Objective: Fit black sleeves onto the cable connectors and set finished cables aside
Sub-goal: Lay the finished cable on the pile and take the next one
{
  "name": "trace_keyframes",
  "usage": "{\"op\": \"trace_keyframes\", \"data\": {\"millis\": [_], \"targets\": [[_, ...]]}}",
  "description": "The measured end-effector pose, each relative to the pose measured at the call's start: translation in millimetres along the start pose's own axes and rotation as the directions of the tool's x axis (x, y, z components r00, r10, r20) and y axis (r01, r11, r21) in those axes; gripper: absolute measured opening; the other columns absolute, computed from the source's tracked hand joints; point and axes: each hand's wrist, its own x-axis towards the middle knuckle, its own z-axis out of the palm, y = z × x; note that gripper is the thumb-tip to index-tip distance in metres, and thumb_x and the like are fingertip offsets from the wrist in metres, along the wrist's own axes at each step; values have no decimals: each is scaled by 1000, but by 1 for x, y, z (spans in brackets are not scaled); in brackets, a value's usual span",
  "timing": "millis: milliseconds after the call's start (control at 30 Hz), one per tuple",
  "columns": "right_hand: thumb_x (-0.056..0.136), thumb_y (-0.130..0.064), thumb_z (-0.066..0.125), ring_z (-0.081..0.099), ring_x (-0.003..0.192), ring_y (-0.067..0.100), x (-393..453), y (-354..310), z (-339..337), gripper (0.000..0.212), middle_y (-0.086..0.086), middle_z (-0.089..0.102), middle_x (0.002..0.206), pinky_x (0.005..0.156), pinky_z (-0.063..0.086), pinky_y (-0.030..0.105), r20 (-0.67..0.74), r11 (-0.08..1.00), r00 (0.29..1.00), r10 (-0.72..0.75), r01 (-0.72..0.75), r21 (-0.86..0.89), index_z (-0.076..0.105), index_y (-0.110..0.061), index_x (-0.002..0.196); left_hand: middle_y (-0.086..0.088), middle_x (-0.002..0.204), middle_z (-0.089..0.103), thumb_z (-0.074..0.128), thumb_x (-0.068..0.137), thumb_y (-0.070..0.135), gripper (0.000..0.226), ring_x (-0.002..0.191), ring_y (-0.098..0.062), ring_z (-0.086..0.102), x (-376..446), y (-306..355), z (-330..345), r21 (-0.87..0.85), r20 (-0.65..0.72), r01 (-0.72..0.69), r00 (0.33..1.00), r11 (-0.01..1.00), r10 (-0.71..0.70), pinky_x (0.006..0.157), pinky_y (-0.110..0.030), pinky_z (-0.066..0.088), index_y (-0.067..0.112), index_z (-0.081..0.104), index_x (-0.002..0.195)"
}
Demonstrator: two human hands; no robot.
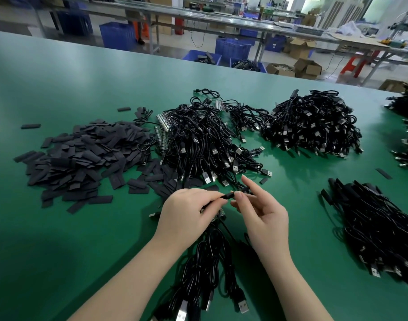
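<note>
1. Sleeve in hand: a short, flat black tube of thin flexible material (228,195) sits between the two hands, low and central over the green table top (59,228), its left end pinched by the left hand (186,210) and its right end met by the thumb and a finger of the right hand (263,214).
2. Left hand: fingers curled, thumb and forefinger closed on the sleeve; it also seems to hold a connector end beneath (mostly hidden by the fingers), from which thin black cables (205,262) trail down toward the person.
3. Right hand: thumb and one finger pinch the sleeve's right end, forefinger raised straight and free, remaining fingers loosely bent.
4. Handling, as I judge it: the sleeve looks feather-light and soft, easy to crush flat, so it wants a light pinch on its edges to keep the mouth open; the connector is the stiff part and the better place to grip firmly, while the cable is limp and will drag.
5. Supplies: a loose heap of flat black sleeves (82,156) lies well to the left, a tangled pile of black USB cables (203,140) just beyond the hands.
6. Another cable heap (314,126) sits farther right, and a neater bundle of cables (379,225) lies to the right of the hands, probably the finished ones.
</note>
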Motion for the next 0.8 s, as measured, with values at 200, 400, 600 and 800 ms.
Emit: {"op": "trace_keyframes", "data": {"millis": [200,400,600,800], "targets": [[91,-19,69,71,81,8,0,2,0,43,-11,76,86,75,54,16,55,997,998,16,-12,-74,60,-50,119,14,81,73,57,90,40,27,76,-3,64,-2,1,0,-21,1,-17,1000,1000,17,74,-25,47,25,78,93],[91,-20,70,66,71,-2,0,-1,0,49,-13,76,85,66,45,8,69,997,998,13,-8,-80,54,-54,123,16,83,74,56,90,41,28,80,-1,65,0,0,-4,-18,14,14,1000,1000,-13,75,-24,51,25,78,95],[89,-18,72,74,80,13,2,0,1,16,-5,77,83,74,55,24,88,994,990,113,-112,-13,72,-32,96,14,81,72,57,89,43,28,76,-2,65,4,-4,-7,-59,24,10,1000,998,-8,68,-32,53,25,77,95],[86,-15,74,67,64,8,5,-3,-2,16,1,70,70,63,52,16,69,970,984,164,-174,171,73,-22,71,16,84,70,61,84,50,33,77,0,62,3,-3,-4,-48,59,-9,998,999,12,71,-31,53,27,76,103]]}}
